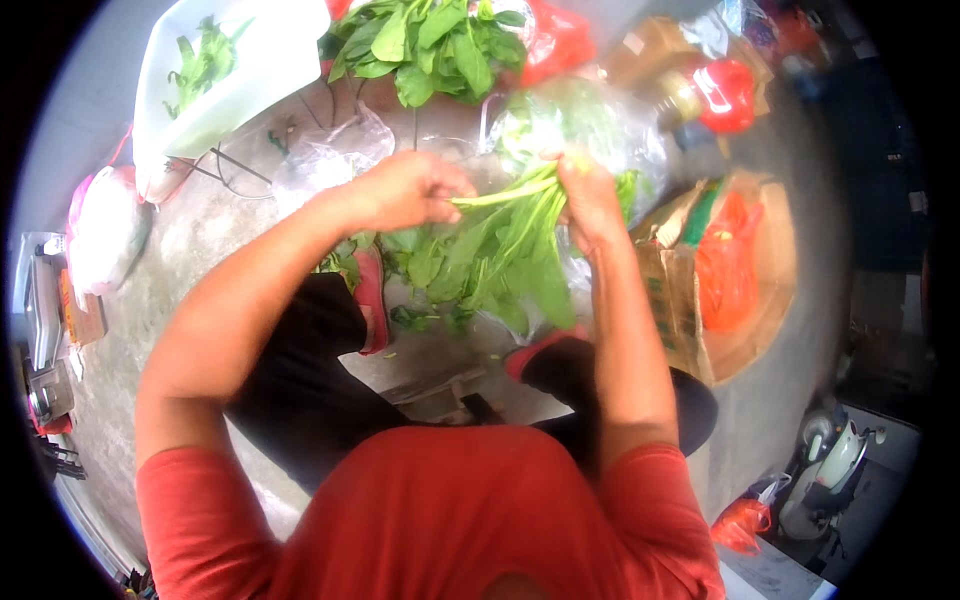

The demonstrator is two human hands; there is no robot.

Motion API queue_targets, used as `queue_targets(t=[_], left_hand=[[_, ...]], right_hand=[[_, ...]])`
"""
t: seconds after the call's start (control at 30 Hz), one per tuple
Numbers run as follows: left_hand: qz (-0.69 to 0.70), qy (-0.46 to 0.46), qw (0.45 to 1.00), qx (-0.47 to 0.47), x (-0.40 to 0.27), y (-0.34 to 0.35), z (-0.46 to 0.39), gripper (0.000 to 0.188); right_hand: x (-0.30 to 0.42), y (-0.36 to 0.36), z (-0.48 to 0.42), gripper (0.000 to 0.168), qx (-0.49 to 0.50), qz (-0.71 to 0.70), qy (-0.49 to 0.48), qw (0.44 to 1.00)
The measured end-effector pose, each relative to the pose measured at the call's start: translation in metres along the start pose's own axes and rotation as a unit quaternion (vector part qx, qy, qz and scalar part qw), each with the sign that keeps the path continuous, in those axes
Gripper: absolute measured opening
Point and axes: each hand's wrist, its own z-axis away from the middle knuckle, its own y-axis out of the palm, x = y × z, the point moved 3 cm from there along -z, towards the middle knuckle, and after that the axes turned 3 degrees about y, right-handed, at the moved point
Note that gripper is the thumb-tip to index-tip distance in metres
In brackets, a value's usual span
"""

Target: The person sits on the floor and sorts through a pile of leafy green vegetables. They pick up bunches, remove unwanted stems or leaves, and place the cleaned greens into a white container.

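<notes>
My right hand [589,191] is closed around the stems of a bunch of leafy greens [510,262], whose leaves hang down toward the floor. To its left, the thumb and fingers of my left hand [420,191] pinch the end of one pale green stem [499,196] that runs out from the bunch. More loose leaves lie under and beside the bunch, near my red shoe [370,300]. Just beyond my right hand is a clear plastic bag [637,135] with greens inside. A pile of broad-leaved greens [442,45] stands at the top centre.
A white plastic container [255,90] with a few greens stands at top left, a filled white bag [112,229] below it. On the right is an open cardboard box [675,315] holding an orange-red plastic bag [727,270]. A jar with a red lid [726,95] stands farther back.
</notes>
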Motion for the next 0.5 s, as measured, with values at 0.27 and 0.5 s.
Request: queue_targets(t=[0.27, 0.5], left_hand=[[0.048, -0.026, 0.997, 0.058, 0.018, -0.023, 0.007, 0.016], [0.244, -0.096, 0.962, 0.076, -0.001, 0.019, 0.003, 0.018]], right_hand=[[-0.010, 0.000, -0.001, 0.029, 0.183, 0.225, 0.009, 0.957], [-0.009, 0.030, -0.002, 0.021, 0.127, 0.322, -0.014, 0.938]])
